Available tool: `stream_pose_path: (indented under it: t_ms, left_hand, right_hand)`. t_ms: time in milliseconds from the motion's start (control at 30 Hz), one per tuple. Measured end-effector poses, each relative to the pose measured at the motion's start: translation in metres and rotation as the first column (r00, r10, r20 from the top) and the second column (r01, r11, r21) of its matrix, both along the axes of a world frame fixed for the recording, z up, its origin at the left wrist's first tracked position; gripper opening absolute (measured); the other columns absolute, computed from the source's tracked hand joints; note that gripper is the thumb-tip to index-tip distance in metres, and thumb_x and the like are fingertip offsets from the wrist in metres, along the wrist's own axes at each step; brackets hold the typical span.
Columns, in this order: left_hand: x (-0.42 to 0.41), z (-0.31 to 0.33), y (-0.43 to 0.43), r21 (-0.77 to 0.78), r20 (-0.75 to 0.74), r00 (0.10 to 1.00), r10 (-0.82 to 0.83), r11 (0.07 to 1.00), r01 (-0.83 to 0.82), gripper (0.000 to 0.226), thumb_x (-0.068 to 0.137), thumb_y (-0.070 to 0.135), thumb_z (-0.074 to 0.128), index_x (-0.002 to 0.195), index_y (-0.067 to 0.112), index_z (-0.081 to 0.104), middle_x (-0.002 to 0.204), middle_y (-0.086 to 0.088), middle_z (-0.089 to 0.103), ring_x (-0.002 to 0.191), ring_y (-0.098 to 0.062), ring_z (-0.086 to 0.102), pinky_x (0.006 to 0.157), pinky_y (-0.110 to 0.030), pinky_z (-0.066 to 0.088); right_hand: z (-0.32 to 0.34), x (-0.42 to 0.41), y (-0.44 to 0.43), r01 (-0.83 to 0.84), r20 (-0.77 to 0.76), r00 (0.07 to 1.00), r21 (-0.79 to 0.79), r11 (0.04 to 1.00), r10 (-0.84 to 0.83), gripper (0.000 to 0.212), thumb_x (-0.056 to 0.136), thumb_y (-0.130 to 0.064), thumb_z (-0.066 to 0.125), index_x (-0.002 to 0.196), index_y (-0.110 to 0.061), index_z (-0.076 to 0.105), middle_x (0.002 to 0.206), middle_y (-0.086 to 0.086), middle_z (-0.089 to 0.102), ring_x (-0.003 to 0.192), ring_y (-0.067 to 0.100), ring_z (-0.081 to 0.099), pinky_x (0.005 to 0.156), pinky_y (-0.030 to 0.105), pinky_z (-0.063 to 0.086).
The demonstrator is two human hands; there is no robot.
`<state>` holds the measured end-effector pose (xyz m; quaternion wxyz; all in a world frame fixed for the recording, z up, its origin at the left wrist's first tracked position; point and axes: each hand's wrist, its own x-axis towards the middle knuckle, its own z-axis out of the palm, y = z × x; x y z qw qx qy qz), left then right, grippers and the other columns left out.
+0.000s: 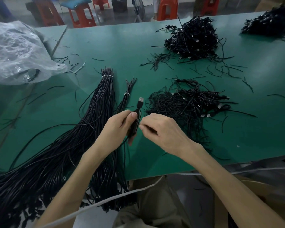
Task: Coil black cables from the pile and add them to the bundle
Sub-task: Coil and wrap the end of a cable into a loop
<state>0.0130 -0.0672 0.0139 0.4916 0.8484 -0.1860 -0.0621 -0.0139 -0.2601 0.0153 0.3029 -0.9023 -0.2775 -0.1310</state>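
Two hands meet above the near middle of the green worktop (105,40). The left hand (117,129) has its fingers curled round a small black coiled cable (135,125), thumb pressed on top, and the cable's USB plug (141,100) sticks out toward the far edge. The right hand (164,130) touches the coil's right side, its fingers (145,126) pinching a strand there. A long bundle (95,122) of straight black cables, tied with a white band (107,76), runs from the worktop's middle to the near left corner, passing under the left forearm. A thinner tied bundle (126,98) lies just beside it. A loose heap (187,104) of black cables lies just right of the hands, and another heap (192,40) sits toward the far edge. A crumpled plastic bag (15,51) rests at the left edge.
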Motion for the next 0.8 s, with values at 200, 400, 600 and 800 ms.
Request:
stream_pose_path:
  t_ms: [200,400,600,800]
  left_hand:
    - [0.008,0.008,0.010,-0.065,-0.454,0.890,-0.051,0.998,0.024,0.035,0.108,0.033,0.051,0.101,0.001,0.062,0.060,-0.003,0.058,0.042,-0.016,0.044,0.052,-0.028,0.049]
    - [0.000,0.015,0.026,-0.211,-0.261,0.909,-0.323,0.939,0.273,0.059,0.107,-0.005,0.042,0.156,0.026,0.037,0.092,-0.010,0.069,0.084,-0.030,0.068,0.082,-0.034,0.055]
    - [0.006,0.010,0.029,-0.016,-0.224,0.922,-0.316,0.947,0.320,0.079,0.088,-0.017,0.066,0.153,0.022,0.041,0.101,-0.009,0.073,0.094,-0.027,0.072,0.090,-0.048,0.055]
    - [0.007,-0.001,0.022,0.072,0.061,0.989,-0.134,0.989,0.129,0.039,0.093,0.047,0.065,0.127,0.029,0.068,0.107,-0.007,0.053,0.088,-0.019,0.054,0.071,-0.026,0.044]
  right_hand:
    - [-0.005,-0.002,0.006,0.029,0.300,0.953,-0.246,0.969,0.047,0.022,0.100,-0.012,0.058,0.078,-0.011,0.063,0.072,0.002,0.061,0.070,0.022,0.055,0.065,0.035,0.046]
    - [-0.003,-0.003,0.000,0.044,0.217,0.976,-0.180,0.983,-0.004,0.020,0.099,-0.010,0.059,0.079,-0.007,0.062,0.072,0.004,0.060,0.068,0.024,0.054,0.065,0.039,0.049]
    - [-0.005,-0.004,-0.002,0.025,0.176,0.984,-0.167,0.986,0.005,0.016,0.098,-0.007,0.060,0.082,-0.005,0.064,0.074,0.005,0.062,0.070,0.025,0.055,0.068,0.042,0.050]
    - [-0.004,-0.003,0.000,0.021,0.224,0.975,-0.136,0.990,0.010,0.013,0.095,-0.005,0.062,0.082,-0.005,0.064,0.074,0.005,0.061,0.070,0.025,0.056,0.066,0.040,0.049]
